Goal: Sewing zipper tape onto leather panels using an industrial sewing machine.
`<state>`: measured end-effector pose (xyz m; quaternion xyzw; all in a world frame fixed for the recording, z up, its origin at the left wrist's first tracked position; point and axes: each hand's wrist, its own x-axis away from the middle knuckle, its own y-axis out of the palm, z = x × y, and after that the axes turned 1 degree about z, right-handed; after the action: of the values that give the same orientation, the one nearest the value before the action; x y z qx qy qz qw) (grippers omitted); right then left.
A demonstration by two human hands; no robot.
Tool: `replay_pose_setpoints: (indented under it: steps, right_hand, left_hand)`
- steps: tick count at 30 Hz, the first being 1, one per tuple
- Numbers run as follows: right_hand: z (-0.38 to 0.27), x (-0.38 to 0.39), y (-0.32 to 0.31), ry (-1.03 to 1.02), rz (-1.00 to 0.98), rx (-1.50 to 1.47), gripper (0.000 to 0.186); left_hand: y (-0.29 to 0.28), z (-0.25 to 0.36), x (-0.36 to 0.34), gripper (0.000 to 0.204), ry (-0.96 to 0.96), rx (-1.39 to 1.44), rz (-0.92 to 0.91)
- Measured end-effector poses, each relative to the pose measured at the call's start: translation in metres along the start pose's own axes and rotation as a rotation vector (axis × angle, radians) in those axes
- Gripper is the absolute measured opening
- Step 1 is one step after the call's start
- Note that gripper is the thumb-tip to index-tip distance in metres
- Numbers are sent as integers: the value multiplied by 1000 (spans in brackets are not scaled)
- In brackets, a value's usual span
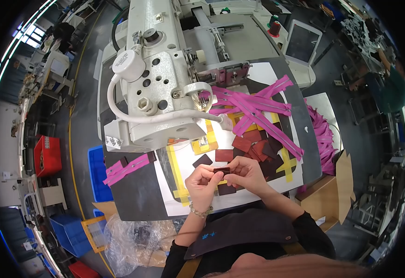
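Note:
Between the fingertips of both hands is a small dark red-brown patch [221, 170], bent or folded, just above the front of the work surface. My left hand [201, 181] pinches its left end; a bead bracelet is on that wrist. Closed on the right end is my right hand [247, 174]. Just beyond them lie loose red-brown leather-like pieces [245, 144] and darker ones, some overlapping. Magenta zipper strips [253, 110] lie crosswise behind the pieces. The white sewing machine head [165, 97] stands to the left of the zippers.
More magenta zipper tape lies at the table's left edge [127, 168], and a pile [321, 139] hangs at the right. Yellow tape [176, 173] marks the white sheet. A cardboard box [320, 197] stands at lower right, clear plastic bags [135, 238] at lower left. A screen [302, 41] is at back right.

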<state>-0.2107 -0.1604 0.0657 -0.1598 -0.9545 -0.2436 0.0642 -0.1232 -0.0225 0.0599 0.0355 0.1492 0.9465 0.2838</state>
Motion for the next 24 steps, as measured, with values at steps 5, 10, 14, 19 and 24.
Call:
replay_pose_setpoints:
  steps: [5, 10, 14, 19, 24]
  right_hand:
    - [9, -2, 2, -2, 81, -3, 14]
    - [16, -5, 4, -23, 140, -23, 11]
    - [17, -5, 6, -9, 170, -40, 10]
    - [17, -6, 7, -24, 184, -39, 10]
    - [17, -5, 7, -36, 210, -13, 10]
  left_hand:
    - [3, -4, -3, 15, 42, -21, 28]
    - [4, -10, -5, 17, 48, -39, 62]
    - [2, -13, -11, 18, 179, -187, 52]
    - [4, -12, -12, 19, 163, -181, 63]
    - [7, -9, -12, 17, 110, -180, 66]
